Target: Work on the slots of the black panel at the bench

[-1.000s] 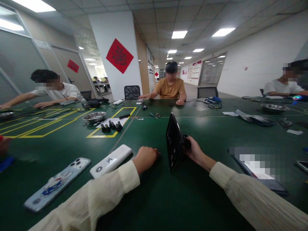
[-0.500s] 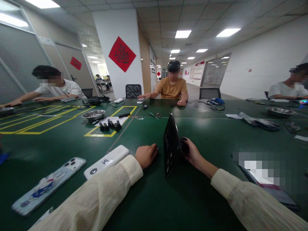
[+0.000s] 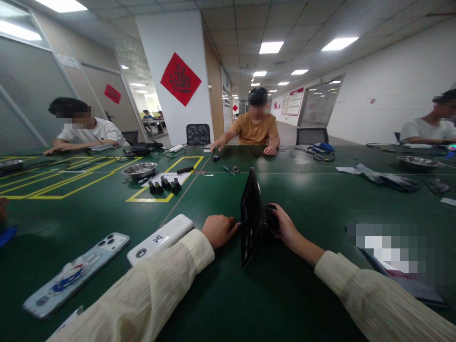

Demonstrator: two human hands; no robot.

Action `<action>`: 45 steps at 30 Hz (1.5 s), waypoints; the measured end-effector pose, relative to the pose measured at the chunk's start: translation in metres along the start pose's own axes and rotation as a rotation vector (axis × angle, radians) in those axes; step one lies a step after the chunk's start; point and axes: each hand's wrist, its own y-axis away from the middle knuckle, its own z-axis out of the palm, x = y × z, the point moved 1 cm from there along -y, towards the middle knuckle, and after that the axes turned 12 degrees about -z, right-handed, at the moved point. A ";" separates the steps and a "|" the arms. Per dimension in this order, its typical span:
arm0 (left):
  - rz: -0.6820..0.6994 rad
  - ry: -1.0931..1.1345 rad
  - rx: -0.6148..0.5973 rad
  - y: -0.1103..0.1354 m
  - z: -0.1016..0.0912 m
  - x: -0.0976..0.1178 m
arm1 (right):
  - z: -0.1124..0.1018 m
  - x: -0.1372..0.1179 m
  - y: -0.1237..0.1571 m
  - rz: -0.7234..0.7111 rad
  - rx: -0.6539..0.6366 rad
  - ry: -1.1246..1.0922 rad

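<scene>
A flat black panel (image 3: 251,218) stands nearly upright on the green table, seen almost edge-on, with openings or recesses on its left face. My right hand (image 3: 285,225) is closed round a dark block-like part at its back. My left hand (image 3: 221,230) rests low over the table just left of the panel, fingers curled. Its fingertips come up to the panel's left face; whether they touch it or pinch a small thing is hidden. A white phone-like device (image 3: 160,241) with a label lies beside my left sleeve. Farther left is a phone in a patterned case (image 3: 78,275).
Several black cylindrical parts (image 3: 166,185) stand on paper by a metal bowl (image 3: 139,170). A small tool with a green handle (image 3: 226,168) lies beyond the panel. Grey gloves (image 3: 388,180) and another bowl (image 3: 419,163) are at right. Co-workers sit around the table.
My left hand has moved right, up to the panel's left face. The panel has shifted slightly left in my right hand. The co-worker at left has drawn an arm back.
</scene>
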 end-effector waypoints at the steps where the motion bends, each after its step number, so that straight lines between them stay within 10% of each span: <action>1: 0.007 -0.006 -0.004 0.000 0.000 0.000 | 0.000 -0.001 0.000 0.000 -0.005 -0.001; 9: -0.034 0.134 0.040 -0.001 0.008 -0.004 | 0.001 -0.001 -0.001 0.016 0.002 -0.030; 14: -0.026 0.702 0.162 0.001 0.008 0.000 | -0.001 0.001 -0.003 0.020 -0.031 -0.037; 20: -0.119 1.690 -0.115 -0.002 0.015 0.009 | -0.003 0.008 -0.005 0.011 -0.051 -0.049; 26: -0.074 2.203 -0.481 -0.011 0.017 0.003 | -0.004 0.011 -0.007 0.017 -0.037 -0.047; 32: -0.130 2.303 -0.576 -0.015 0.021 0.000 | -0.004 0.011 -0.007 0.012 -0.042 -0.038; 45: -0.105 2.035 -0.394 -0.008 0.018 0.010 | -0.002 0.005 -0.005 0.006 -0.051 -0.041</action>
